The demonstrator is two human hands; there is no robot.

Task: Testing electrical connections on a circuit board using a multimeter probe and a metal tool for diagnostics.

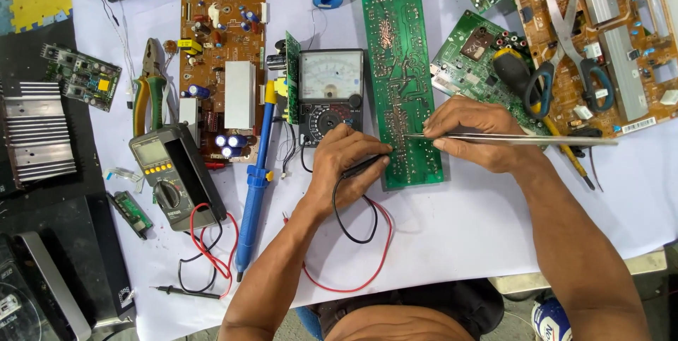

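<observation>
Head view: left hand point(346, 161) and right hand point(474, 132) press probes onto green circuit board point(399, 65).

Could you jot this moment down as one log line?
left hand: black probe on green circuit board | right hand: tweezers on board

The long narrow circuit board point(401, 79) is bright green, traced with paler green lines. The flat rectangular power board point(222, 65) is orange-brown, dotted with blue capacitors and a yellow block. The analogue meter point(330, 93) is black with a white dial face; the digital multimeter point(173, 175) is dark grey with orange buttons. The slender desoldering pump point(256, 185) is blue — the thin test leads point(357, 242) red and black. The steel scissors point(572, 51) have teal-blue handles — the table cover point(459, 228) plain white.
</observation>
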